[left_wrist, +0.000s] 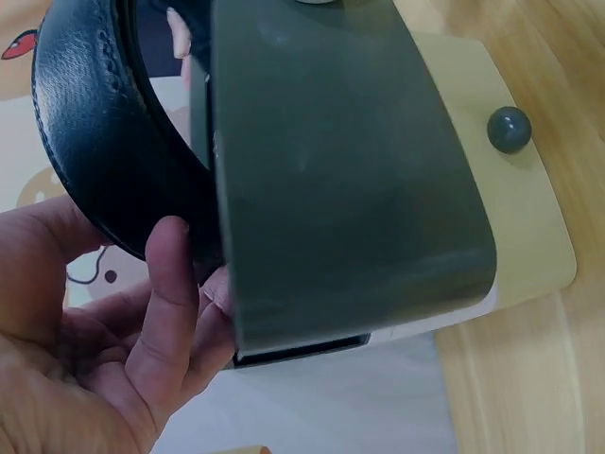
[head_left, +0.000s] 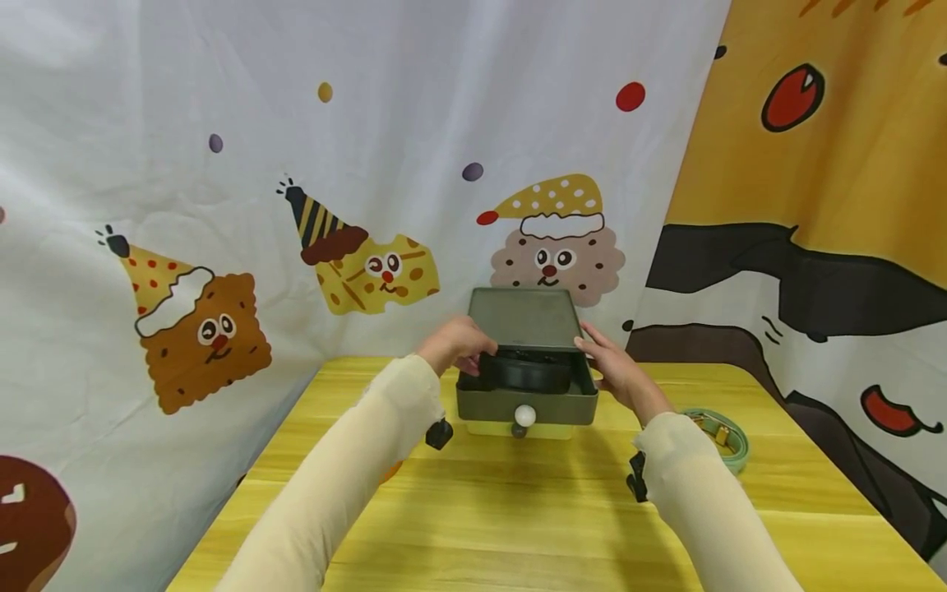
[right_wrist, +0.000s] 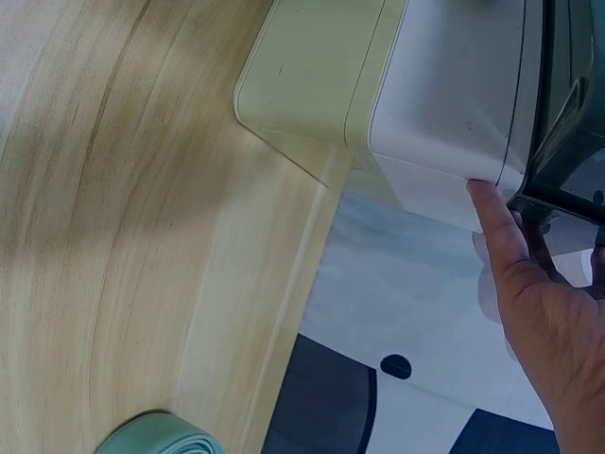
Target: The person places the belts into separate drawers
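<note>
A small two-tier box stands at the far middle of the table, its dark green upper tier (head_left: 484,409) on a pale yellow lower tier (left_wrist: 529,236). The green lid (head_left: 521,319) is tilted up at the back. A coiled black leather belt (left_wrist: 95,123) sits in the upper tier, standing partly out of it in the left wrist view. My left hand (head_left: 455,341) pinches the belt at its left side, fingertips near the box rim. My right hand (head_left: 617,366) grips the lid at its right front corner, one finger (right_wrist: 487,213) touching the box's side wall.
A rolled light green belt (head_left: 742,448) with a gold buckle lies on the wooden table (head_left: 503,510), right of the box. White and grey knobs mark the tiers' fronts. A printed cloth (head_left: 414,123) with cartoon figures hangs right behind the table.
</note>
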The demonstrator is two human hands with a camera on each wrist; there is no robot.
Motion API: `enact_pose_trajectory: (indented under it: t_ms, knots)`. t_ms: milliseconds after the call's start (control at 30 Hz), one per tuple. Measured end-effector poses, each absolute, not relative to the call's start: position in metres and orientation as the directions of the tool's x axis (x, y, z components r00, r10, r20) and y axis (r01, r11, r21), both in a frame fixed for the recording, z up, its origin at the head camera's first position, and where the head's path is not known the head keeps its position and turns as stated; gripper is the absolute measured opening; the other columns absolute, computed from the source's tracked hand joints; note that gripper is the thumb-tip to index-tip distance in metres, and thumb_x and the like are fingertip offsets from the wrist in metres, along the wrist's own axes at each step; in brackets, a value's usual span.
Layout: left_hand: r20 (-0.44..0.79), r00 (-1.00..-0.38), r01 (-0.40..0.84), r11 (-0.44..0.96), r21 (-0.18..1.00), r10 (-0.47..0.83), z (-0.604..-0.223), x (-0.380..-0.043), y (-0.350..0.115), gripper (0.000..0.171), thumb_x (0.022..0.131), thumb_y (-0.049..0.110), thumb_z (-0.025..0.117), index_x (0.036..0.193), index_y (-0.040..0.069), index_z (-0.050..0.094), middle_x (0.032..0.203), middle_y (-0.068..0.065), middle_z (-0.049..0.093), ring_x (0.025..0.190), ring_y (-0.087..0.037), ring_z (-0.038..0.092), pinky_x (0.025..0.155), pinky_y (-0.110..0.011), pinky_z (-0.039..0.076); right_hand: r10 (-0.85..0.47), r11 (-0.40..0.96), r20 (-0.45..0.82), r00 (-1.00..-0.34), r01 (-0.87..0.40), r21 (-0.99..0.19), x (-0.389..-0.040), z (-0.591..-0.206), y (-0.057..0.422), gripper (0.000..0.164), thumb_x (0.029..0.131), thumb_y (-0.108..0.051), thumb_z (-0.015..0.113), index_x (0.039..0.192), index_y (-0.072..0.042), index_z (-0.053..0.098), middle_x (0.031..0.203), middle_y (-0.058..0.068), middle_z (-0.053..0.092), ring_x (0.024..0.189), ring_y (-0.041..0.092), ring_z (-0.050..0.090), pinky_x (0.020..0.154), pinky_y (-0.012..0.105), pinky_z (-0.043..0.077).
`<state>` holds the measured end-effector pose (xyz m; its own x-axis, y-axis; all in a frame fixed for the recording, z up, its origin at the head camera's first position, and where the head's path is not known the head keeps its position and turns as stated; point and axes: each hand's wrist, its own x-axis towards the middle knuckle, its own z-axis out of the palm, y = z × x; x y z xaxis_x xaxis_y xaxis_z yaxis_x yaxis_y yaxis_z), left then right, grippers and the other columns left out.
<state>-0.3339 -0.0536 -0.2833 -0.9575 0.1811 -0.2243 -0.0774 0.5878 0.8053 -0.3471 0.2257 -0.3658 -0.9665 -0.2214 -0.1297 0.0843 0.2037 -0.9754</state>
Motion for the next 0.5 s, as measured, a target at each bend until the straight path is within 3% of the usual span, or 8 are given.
enact_pose_trajectory:
  t_ms: [67,167,300,500]
  knots:
    - [-0.212,-0.964,-0.078,0.590,0.804,0.162,-0.2868,-0.3359,-0.0495,0.018,0.091,0.009,0.069,0.079,-0.001,0.060,0.067,-0.010,0.050,0.048,-0.019,0.057,0.058,-0.033,0.059,-0.222,0.204,-0.128,-0.967,0.082,-0.976,-0.3466,-0.3660,0.2259,0.068,0.106,-0.046,0.042,0.160,-0.037,0.001,0.166,0.009,-0.008,0.150,0.039,0.001,0.112,0.065,0.018]
    - [-0.196,-0.971,-0.081,0.576,0.813,0.140,-0.2913,-0.3383,-0.0452,0.011,0.091,0.005,0.069,0.089,-0.003,0.063,0.073,-0.013,0.054,0.051,-0.022,0.061,0.057,-0.034,0.059,-0.220,0.203,-0.124,-0.968,0.079,-0.976,-0.3463,-0.3663,0.2259,0.068,0.106,-0.045,0.041,0.160,-0.037,0.001,0.166,0.009,-0.008,0.150,0.039,0.000,0.112,0.065,0.018]
    - [-0.164,-0.976,-0.059,0.552,0.832,0.144,-0.2920,-0.3382,-0.0461,0.019,0.091,0.005,0.069,0.107,-0.004,0.070,0.094,-0.020,0.065,0.069,-0.027,0.068,0.061,-0.035,0.059,-0.220,0.200,-0.122,-0.968,0.078,-0.977,-0.3472,-0.3665,0.2253,0.067,0.106,-0.044,0.041,0.160,-0.036,0.002,0.166,0.009,-0.007,0.149,0.039,0.000,0.112,0.065,0.017]
    - [-0.144,-0.968,-0.005,0.557,0.831,0.206,-0.2860,-0.3331,-0.0532,0.025,0.091,0.016,0.074,0.111,0.002,0.073,0.108,-0.018,0.066,0.089,-0.028,0.067,0.069,-0.032,0.059,-0.215,0.199,-0.126,-0.968,0.083,-0.976,-0.3471,-0.3666,0.2255,0.067,0.106,-0.044,0.042,0.160,-0.035,0.002,0.166,0.010,-0.007,0.149,0.039,0.000,0.112,0.067,0.016]
